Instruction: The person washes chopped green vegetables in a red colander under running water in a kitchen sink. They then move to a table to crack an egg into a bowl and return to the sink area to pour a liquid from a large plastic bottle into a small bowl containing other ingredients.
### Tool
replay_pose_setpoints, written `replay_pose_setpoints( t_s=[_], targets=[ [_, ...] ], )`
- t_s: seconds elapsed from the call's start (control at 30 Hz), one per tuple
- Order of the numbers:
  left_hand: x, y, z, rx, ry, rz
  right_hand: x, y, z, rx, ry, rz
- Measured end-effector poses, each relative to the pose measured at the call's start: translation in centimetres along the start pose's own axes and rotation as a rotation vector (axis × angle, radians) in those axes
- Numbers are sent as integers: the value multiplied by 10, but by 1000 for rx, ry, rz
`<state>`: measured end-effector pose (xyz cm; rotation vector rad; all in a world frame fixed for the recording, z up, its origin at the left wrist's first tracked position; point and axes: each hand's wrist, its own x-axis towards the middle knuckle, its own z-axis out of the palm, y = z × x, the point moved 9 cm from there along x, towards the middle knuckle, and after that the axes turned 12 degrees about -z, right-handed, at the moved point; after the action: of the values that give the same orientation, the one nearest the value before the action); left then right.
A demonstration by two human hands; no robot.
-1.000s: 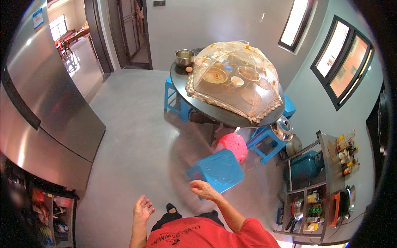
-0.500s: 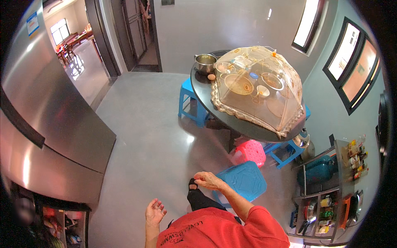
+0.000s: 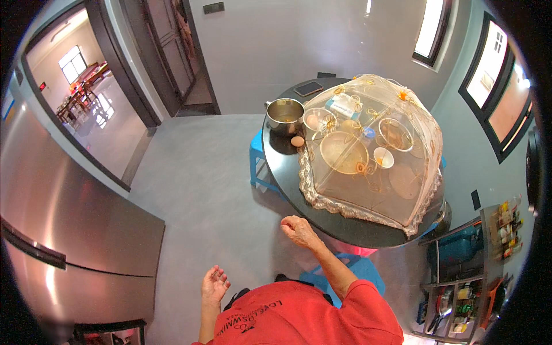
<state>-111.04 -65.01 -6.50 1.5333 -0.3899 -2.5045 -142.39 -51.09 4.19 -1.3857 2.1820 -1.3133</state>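
Note:
My left hand [image 3: 214, 283] hangs low over the floor, fingers loosely bent but apart, and holds nothing. Farther forward, my right hand [image 3: 298, 230] is curled closed just short of the near edge of a round black table [image 3: 282, 172], apart from it; no thing shows in its fingers. A gauzy, lace-edged food cover [image 3: 368, 198] spans much of the tabletop. Through its mesh I see a large bowl [image 3: 344, 152], a small white cup [image 3: 383, 157] and other dishes. Outside the cover stand a steel pot [image 3: 284, 117] and a brown egg [image 3: 297, 141] beside it.
A phone [image 3: 309, 88] lies at the table's back. Blue stools [image 3: 257, 164] stand around it, one [image 3: 359, 273] close to my right forearm. On the left is a steel refrigerator [image 3: 86, 230]; on the right, a shelf [image 3: 460, 284] with bottles and pans. A doorway [image 3: 80, 86] opens far left.
I have come closer to the table, which appears larger and nearer. My right hand now shows just short of its edge. Both hands keep roughly the same shape.

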Motion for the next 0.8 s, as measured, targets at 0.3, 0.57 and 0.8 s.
replay_pose_setpoints(
  t_s=[0.3, 0.57, 0.8],
  targets=[
    [83, 102, 20, 49, 80, -66, 98, 33, -63, -189, 380, 19],
    [164, 230, 115, 271, 20, -128, 199, 44, -101, -732, 511, 77],
    [217, 313, 270, 694, -118, -12, 239, 103, -89, -1023, 358, 310]
  ],
)
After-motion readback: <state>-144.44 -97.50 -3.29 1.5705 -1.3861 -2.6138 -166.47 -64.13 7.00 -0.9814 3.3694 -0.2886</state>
